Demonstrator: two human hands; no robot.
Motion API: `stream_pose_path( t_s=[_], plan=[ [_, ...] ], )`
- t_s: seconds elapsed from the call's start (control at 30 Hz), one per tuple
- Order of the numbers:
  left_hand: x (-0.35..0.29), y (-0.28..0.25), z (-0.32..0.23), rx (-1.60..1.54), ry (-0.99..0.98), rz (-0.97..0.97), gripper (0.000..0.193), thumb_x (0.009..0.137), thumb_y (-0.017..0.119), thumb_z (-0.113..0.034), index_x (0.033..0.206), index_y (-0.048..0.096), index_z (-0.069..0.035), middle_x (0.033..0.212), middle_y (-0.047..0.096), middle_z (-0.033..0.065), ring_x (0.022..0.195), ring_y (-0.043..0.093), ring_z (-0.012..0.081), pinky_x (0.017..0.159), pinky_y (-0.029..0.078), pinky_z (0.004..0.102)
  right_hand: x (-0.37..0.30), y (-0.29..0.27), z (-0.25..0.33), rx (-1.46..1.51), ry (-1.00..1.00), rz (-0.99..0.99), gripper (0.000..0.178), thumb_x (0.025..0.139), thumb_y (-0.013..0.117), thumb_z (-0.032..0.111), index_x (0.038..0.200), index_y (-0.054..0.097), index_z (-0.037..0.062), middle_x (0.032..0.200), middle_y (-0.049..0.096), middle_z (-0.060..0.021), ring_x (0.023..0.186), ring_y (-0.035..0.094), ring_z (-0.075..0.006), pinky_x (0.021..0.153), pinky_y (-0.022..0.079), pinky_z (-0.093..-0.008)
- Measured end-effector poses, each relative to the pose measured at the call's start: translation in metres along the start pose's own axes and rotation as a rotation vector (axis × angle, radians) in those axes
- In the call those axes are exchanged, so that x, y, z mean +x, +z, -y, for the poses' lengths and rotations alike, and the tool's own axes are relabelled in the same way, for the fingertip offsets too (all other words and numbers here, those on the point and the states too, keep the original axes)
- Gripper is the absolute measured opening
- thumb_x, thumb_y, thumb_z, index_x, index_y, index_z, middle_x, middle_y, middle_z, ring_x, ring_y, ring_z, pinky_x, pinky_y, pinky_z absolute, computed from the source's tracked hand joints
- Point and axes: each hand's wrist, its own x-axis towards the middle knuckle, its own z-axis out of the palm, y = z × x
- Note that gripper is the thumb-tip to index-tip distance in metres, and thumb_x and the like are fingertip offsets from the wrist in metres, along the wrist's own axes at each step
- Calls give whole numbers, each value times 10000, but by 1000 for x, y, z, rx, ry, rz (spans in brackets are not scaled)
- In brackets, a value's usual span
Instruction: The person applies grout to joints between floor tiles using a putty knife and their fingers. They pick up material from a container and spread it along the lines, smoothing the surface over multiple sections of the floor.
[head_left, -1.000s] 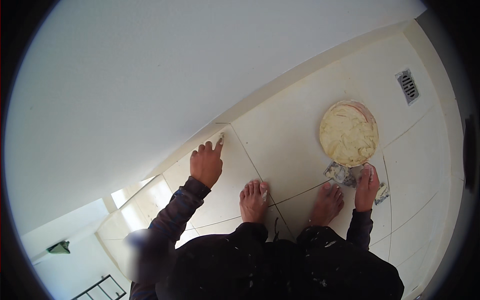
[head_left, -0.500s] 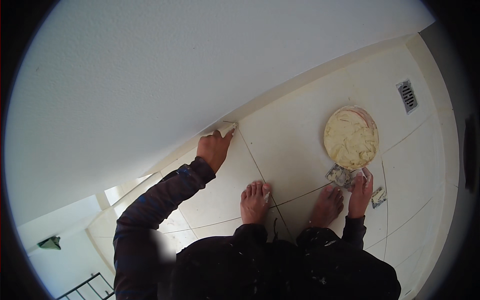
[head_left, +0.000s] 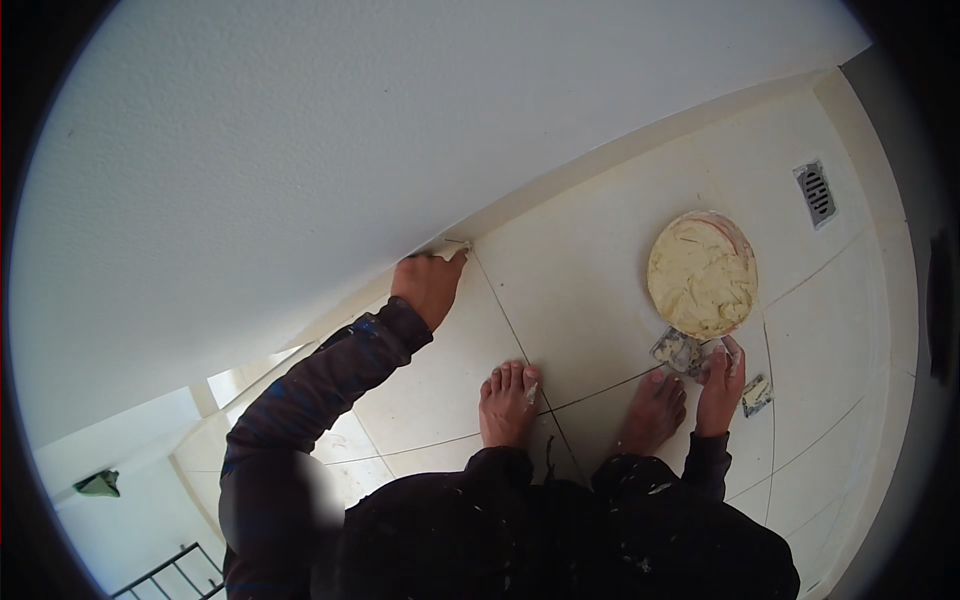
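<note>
Along the foot of the white wall, the person's left hand reaches to the cream skirting, its index finger stretched out to a spot where a floor joint meets it, beside a short dark line. The other fingers are bent and partly hidden, so whether this grip is closed on anything I cannot tell.

On the tiled floor, ahead of the bare right foot and well apart from the wall, stands a round tub full of pale yellow paste. The paste looks thick and soft, its surface worked into folds and ridges, with a thin darker streak near the top; a pinkish strip of the tub's inner side shows at the upper right.

Just below the tub is the right hand, fingers curled and whitened with smears. Dark, paste-smeared flat patches show to its left and right; whether they are one piece, and whether the right grip is clamped on it, I cannot tell.
</note>
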Motion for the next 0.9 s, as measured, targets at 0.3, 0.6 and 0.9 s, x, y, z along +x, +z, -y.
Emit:
stream_pose_path(
  t_s=[0.3,0.6,0.9],
  plan=[
    [0,-18,-3,-91,-88,0,435,842,618,-96,1270,637,-172,664,663,73,596,675,279,550,546,407,0,-7,3,1,2,1,340,1044,504,233,1294,562,10,775,530,17,682,477,-55,606,421,-226],
    [-26,-39,-19,-187,-274,-98,354,834,632,-110,1185,672,-132,793,675,120,670,681,294,594,544,397,-1,-15,1,14,5,17,341,1050,492,237,1284,576,3,759,516,17,668,468,-56,593,405,-222],
    [7,31,-41,-3011,-642,74,265,913,488,-78,1151,569,5,770,492,10,676,442,127,588,402,256,1,-9,-2,25,-7,50,333,1046,493,222,1278,570,-3,757,517,18,671,468,-54,612,409,-221]
  ],
)
